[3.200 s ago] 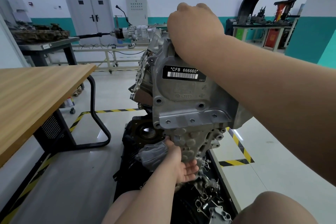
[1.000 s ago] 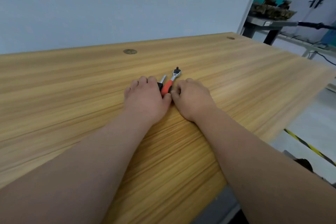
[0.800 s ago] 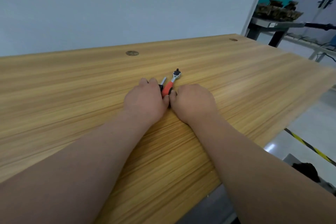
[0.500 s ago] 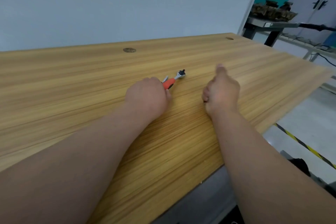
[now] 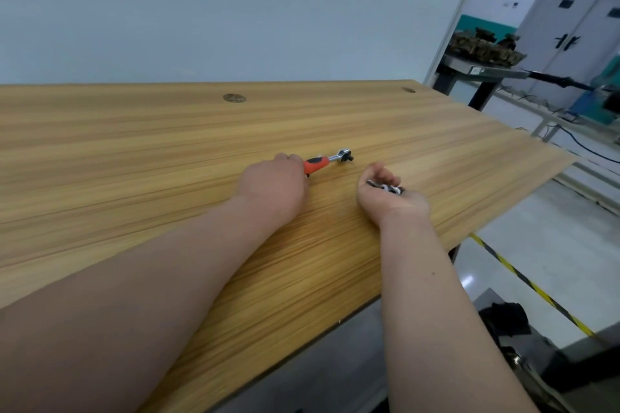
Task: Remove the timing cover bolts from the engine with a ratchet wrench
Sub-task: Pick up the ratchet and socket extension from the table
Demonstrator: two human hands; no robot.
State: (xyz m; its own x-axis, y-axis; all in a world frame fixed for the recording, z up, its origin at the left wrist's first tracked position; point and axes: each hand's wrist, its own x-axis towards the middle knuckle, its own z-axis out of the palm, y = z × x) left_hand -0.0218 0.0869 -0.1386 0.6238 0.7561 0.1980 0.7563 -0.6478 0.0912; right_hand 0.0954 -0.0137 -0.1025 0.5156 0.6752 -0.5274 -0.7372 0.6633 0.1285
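Metal bits (image 5: 385, 187) in R hand (image 5: 393, 199)

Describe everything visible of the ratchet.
The ratchet has an orange handle with a black inlay, a chrome neck and head, and a dark drive stub. It lies on the wooden table, head pointing away and right. The left hand grips its handle end; the right hand, holding metal bits, is apart from it.

No text, label or number is legible.
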